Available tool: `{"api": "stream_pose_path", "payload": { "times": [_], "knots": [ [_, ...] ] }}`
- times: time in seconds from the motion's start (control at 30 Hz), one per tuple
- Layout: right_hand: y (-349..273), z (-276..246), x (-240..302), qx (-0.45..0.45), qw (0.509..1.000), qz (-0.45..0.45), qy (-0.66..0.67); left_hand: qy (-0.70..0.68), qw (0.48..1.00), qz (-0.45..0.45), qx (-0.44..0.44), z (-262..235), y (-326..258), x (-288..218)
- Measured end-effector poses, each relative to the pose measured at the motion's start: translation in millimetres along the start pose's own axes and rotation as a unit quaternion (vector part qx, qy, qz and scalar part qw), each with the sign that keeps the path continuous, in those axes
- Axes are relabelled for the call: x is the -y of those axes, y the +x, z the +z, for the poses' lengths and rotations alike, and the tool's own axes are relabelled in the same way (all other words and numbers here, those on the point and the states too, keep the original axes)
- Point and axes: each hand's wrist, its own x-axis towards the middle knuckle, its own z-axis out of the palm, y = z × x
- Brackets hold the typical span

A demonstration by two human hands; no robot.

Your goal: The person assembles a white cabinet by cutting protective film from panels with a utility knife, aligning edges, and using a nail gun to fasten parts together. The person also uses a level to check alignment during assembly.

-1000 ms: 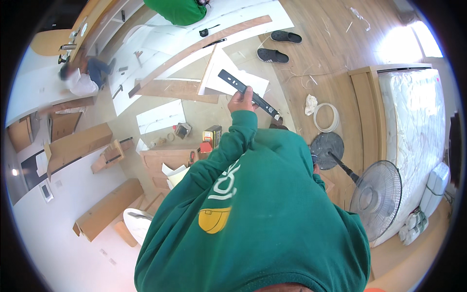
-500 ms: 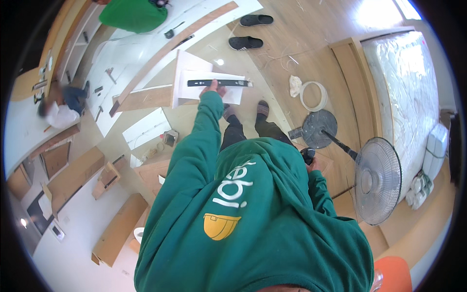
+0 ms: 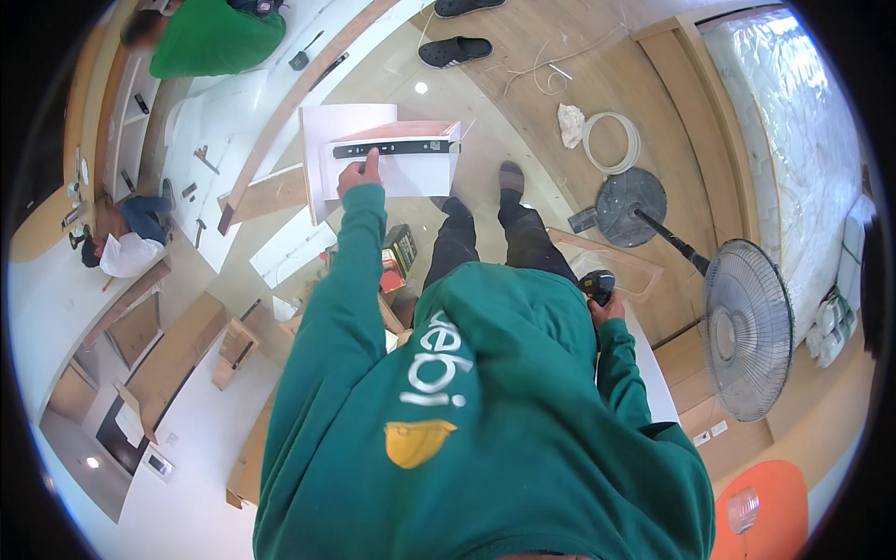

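My left hand (image 3: 358, 175) reaches forward and grips the side of a white drawer (image 3: 411, 181) with a taller white front panel on its left end. A black metal drawer slide (image 3: 403, 147) runs along the drawer's side, and my thumb lies against it. Part of the drawer's pinkish wooden inside shows beyond that side. At my right hip, my right hand (image 3: 609, 308) is closed round a black cordless drill (image 3: 597, 283); its grip is partly hidden by the hand and my sweatshirt.
A standing fan (image 3: 749, 329) and a coiled white cable (image 3: 611, 143) are on my right. Black clogs (image 3: 455, 51) lie ahead. Left are a long wooden board (image 3: 289, 131), hand tools and cardboard boxes (image 3: 177, 359). Two people, one in green (image 3: 217, 39), work at the far left.
The drawer and my left hand have shifted left in view, and the drawer has tilted so its inside shows. The drill stays in my right hand. The whole view has turned slightly.
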Motion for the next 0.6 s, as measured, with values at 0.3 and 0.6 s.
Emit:
{"api": "stream_pose_path", "payload": {
  "times": [0.3,0.6],
  "knots": [
    [25.1,17.6,30.0,-0.024,0.997,-0.058,0.044,0.245,0.796,0.554,0.016,16.8,-2.7,-26.7],
    [8.8,42.2,68.2,-0.021,0.995,-0.031,0.090,0.149,0.781,0.590,0.143,19.6,45.7,-22.4]
  ]
}}
